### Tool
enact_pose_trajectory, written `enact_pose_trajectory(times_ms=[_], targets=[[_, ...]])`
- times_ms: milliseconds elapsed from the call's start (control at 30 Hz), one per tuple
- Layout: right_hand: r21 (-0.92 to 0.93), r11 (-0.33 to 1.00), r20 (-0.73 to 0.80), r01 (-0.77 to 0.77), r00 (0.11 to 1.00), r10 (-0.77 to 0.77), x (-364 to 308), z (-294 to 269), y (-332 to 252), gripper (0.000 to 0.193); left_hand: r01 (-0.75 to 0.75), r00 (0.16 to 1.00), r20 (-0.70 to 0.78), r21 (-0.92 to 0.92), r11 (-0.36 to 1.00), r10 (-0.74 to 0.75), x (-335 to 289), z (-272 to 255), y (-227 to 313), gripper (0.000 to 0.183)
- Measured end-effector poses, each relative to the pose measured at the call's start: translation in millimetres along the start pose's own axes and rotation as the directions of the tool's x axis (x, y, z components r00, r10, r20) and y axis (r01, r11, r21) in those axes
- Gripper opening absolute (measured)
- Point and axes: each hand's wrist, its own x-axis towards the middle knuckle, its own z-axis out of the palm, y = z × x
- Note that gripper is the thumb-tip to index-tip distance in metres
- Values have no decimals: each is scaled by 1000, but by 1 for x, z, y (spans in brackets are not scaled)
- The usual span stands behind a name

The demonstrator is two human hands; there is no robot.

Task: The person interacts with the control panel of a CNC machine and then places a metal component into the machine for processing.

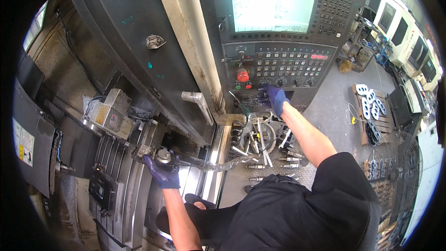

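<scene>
My left hand (166, 175), in a dark purple glove, is closed around a dark handheld unit with a round silver dial (163, 156) on top. It is inside the machine's door opening, beside a metal block (145, 151). A thick grimy cable (218, 165) stretches from near this unit to the right. My right hand (273, 97), gloved alike, is at the lower edge of the control panel (297, 60), below its row of knobs. Its fingers point left and look apart, with nothing visible held in them. Their tips are partly lost against the dark ledge.
A red emergency button (242, 75) sits left of my right hand. The door handle (197, 104) stands out between my arms. Below the panel, tool holders (291, 160) and wrenches (261, 142) crowd a cart. Further right are a pallet of metal parts (370, 102) and a fan (395, 172).
</scene>
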Motion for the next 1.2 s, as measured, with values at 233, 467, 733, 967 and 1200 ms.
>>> enact_pose_trajectory(times_ms=[233, 467, 733, 967, 1200], targets=[[100, 995, 25, -4, 1000, 2, 8, -4, 3, 31, 26, 998, 55, -46, 999, -24, 9, -9, -1, 60], [78, 996, 11, 40, 999, -41, 1, -1, 1, 31, 2, 1000, 7, -9, 1000, -2, 1, -1, -1, 59], [100, 992, 14, 73, 997, -74, -3, 0, 1, 31, 17, 1000, 19, -16, 1000, -17, 2, -3, 1, 61], [104, 994, 7, 46, 999, -47, -6, 2, -1, 30, 7, 1000, 2, -20, 1000, -7, 0, -1, 1, 60], [106, 993, 15, 48, 999, -49, 6, -4, 5, 30, 5, 1000, 6, -11, 1000, -5, 2, -1, 1, 61]])
